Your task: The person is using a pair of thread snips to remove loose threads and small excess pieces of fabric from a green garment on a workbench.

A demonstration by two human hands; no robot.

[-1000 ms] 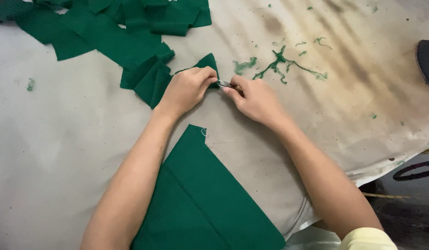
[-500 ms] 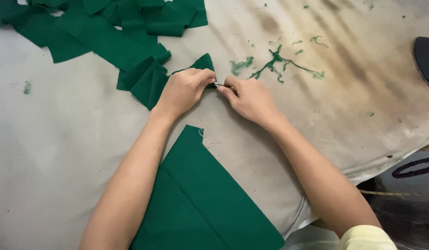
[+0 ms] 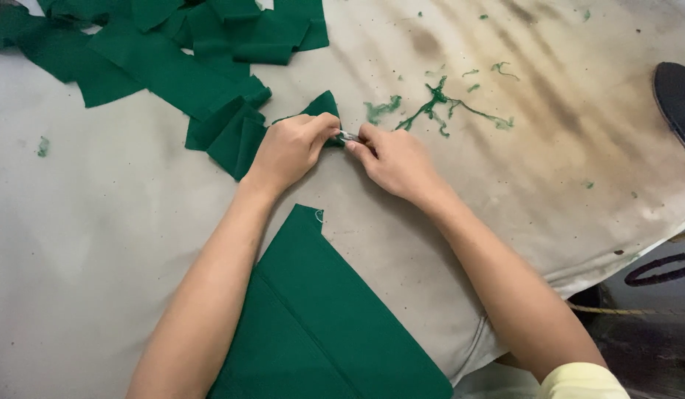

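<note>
Head view. Little changed from the frame half a second earlier: same pose, both hands still pressed together over the same spot, the heap of fabric and the scraps unmoved; only a slight drift of the camera.

Left hand (image 3: pixel 289 150) curled shut on a small green fabric piece (image 3: pixel 322 106), thumb and fingers pinching its lower edge, the pointed corner sticking up just above the knuckles. Right hand (image 3: pixel 396 160) touching the left at the fingertips, closed around a small metal tool (image 3: pixel 349 136), only a short bright bit of it showing between the two hands; too small to tell what kind. Tool tip right at the pinched edge of the fabric piece, between the two thumbs.

Just left of the left hand, touching the fabric piece or nearly so, folded green strips (image 3: pixel 231 133), running up into a larger heap of green fabric (image 3: pixel 172 44) at the top left. Right of the hands, near but apart, green thread scraps (image 3: pixel 435 103) scattered on the stained grey table cover (image 3: pixel 98 222). Between the forearms, at the near edge, a large folded green cloth (image 3: pixel 320 325), lying flat, untouched. Dark rounded object (image 3: pixel 678 100) at the far right edge, well apart.
</note>
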